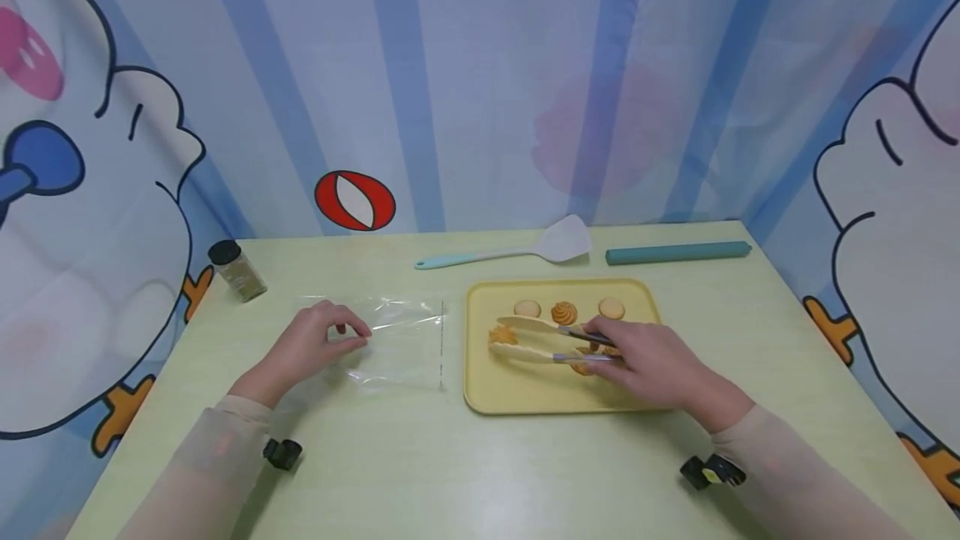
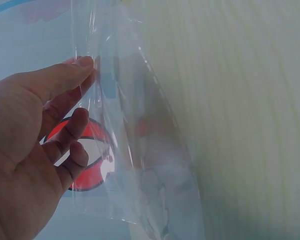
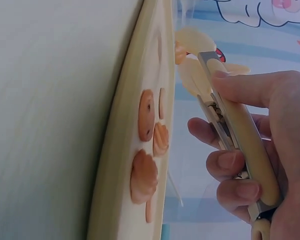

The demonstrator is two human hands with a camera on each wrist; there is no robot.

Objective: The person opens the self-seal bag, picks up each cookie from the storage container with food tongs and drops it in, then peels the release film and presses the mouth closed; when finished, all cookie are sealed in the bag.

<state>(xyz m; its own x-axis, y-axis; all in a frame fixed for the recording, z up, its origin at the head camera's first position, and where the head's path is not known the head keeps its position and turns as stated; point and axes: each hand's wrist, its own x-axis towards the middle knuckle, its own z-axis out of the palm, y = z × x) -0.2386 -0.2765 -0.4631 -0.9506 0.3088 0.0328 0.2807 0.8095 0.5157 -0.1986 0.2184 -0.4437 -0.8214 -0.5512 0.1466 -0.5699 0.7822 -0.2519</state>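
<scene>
With thumb and forefinger my left hand (image 1: 311, 348) pinches the edge of a clear plastic bag (image 1: 405, 344) at the table's left middle. The left wrist view shows the bag (image 2: 165, 145) hanging in creases from those fingertips. My right hand (image 1: 652, 365) grips metal tongs with cream-coloured tips (image 1: 528, 353), fingers wrapped round the handle (image 3: 247, 150). Between the tips is an orange-brown swirled cookie (image 1: 502, 335), over the left part of a yellow tray (image 1: 487, 398). Other cookies lie on the tray, among them a swirled one (image 1: 564, 312) and a round pale one (image 1: 611, 307); the right hand partly hides some.
Behind the tray lies a spatula (image 1: 562, 240) with a white head and pale blue handle. To its right is a teal rod (image 1: 678, 252). A black-capped spice jar (image 1: 238, 272) is at the back left corner. A printed curtain (image 1: 495, 107) hangs behind the table.
</scene>
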